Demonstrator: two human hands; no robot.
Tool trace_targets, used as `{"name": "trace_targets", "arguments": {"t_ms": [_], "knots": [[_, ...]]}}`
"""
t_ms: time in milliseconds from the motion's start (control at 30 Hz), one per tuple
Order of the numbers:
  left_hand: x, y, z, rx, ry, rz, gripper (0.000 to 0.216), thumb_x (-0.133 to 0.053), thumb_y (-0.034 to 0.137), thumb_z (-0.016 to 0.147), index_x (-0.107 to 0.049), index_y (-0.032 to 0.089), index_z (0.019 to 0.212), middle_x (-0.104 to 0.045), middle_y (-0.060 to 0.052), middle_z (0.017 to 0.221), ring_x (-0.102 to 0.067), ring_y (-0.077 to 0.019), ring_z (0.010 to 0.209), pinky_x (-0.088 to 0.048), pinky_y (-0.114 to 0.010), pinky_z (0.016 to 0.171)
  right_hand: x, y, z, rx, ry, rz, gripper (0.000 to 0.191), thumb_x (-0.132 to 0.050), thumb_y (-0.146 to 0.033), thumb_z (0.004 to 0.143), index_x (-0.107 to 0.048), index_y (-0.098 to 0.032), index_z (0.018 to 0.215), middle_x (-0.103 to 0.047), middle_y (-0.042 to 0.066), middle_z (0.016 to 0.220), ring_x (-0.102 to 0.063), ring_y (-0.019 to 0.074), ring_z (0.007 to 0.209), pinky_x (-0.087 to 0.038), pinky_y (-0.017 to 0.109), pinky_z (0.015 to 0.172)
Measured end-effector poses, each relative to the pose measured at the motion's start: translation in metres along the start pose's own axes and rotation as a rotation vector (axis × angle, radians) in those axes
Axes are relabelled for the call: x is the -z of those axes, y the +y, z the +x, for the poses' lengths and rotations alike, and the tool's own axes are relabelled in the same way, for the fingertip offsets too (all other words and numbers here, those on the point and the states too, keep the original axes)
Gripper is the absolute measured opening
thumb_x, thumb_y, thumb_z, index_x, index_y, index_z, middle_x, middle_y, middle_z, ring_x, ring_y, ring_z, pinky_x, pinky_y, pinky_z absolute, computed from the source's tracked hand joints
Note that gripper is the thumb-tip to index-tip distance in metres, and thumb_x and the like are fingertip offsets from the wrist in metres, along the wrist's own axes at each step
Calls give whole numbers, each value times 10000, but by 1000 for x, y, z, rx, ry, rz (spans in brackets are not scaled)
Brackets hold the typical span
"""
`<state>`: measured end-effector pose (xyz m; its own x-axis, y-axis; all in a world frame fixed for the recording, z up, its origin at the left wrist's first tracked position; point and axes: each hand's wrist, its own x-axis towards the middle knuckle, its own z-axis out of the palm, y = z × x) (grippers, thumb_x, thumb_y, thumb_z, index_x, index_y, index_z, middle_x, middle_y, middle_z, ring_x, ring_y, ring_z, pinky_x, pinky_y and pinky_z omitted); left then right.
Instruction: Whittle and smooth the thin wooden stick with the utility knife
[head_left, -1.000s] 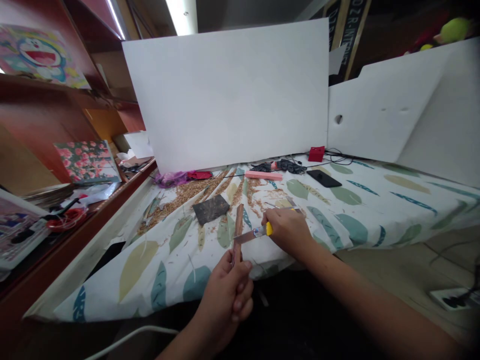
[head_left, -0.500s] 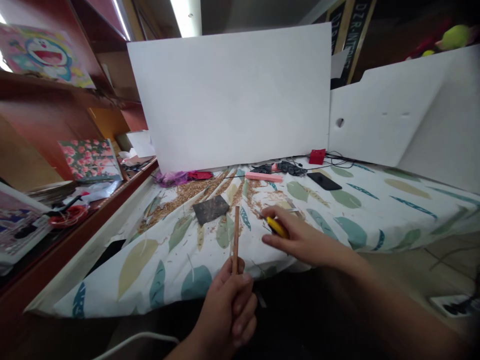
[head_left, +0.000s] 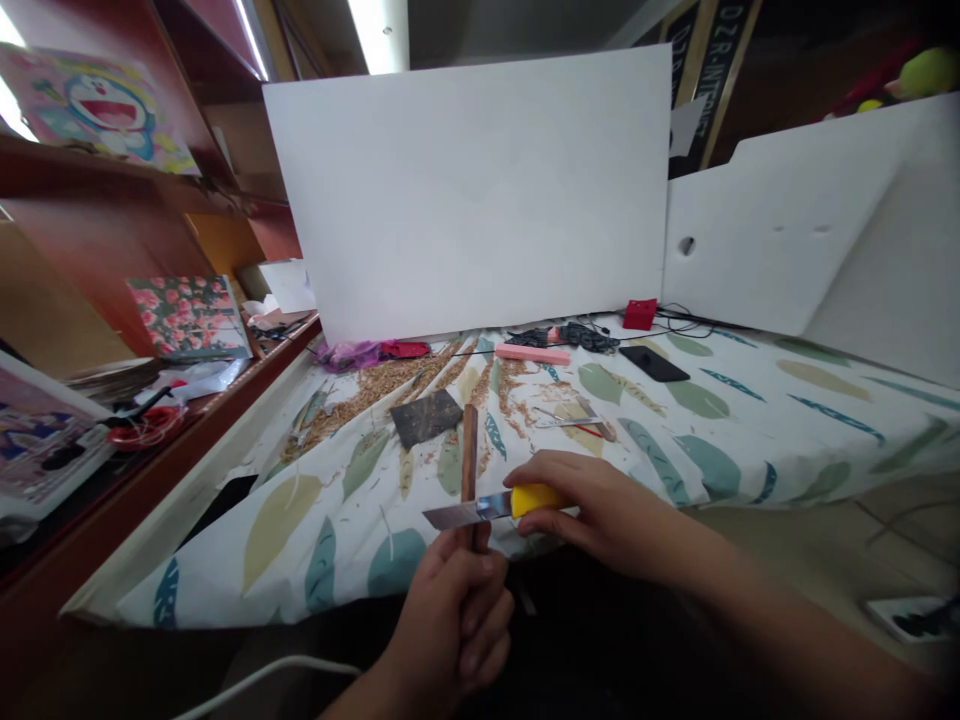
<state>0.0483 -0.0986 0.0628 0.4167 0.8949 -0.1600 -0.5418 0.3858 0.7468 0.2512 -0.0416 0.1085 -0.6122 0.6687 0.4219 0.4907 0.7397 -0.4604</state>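
Observation:
My left hand is closed around the lower end of a slim brown wooden stick, which points up and away from me over the table's front edge. My right hand grips the yellow handle of a utility knife. Its broad blade points left and lies across the stick, just above my left fingers; whether it touches the wood I cannot tell. Beyond the stick, a dark grey sheet, perhaps sandpaper, rests on the leaf-patterned cloth.
Wood shavings are scattered over the cloth. Thin tools lie right of the stick. Farther back are a pink bar, a black phone, a red box and purple plastic. A white board stands behind.
My right hand has brought the knife down and toward me, its blade turning to lie across the stick. The left hand keeps its hold, nearly still. The view has shifted slightly.

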Motion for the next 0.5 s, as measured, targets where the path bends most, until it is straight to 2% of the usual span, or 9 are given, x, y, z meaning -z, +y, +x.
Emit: {"name": "trace_targets", "arguments": {"t_ms": [200,500], "knots": [[-2,0,4,28,103,69,201,-583,267,798,-392,276,858,-336,139,415,-123,-69,294,-156,-156,273,-2,10,4,105,83,-171,316,-599,-406,951,-634,-224,1207,-686,76,1034,-613,200,952,-466,328,844],[-2,0,7,29,162,114,230,-592,256,816,-365,277,844,-321,137,449,-134,-66,321,-131,-160,299,-6,34,12,163,153,-207,307,-635,-411,928,-675,-220,1164,-712,74,1004,-637,194,946,-474,332,860]]}}
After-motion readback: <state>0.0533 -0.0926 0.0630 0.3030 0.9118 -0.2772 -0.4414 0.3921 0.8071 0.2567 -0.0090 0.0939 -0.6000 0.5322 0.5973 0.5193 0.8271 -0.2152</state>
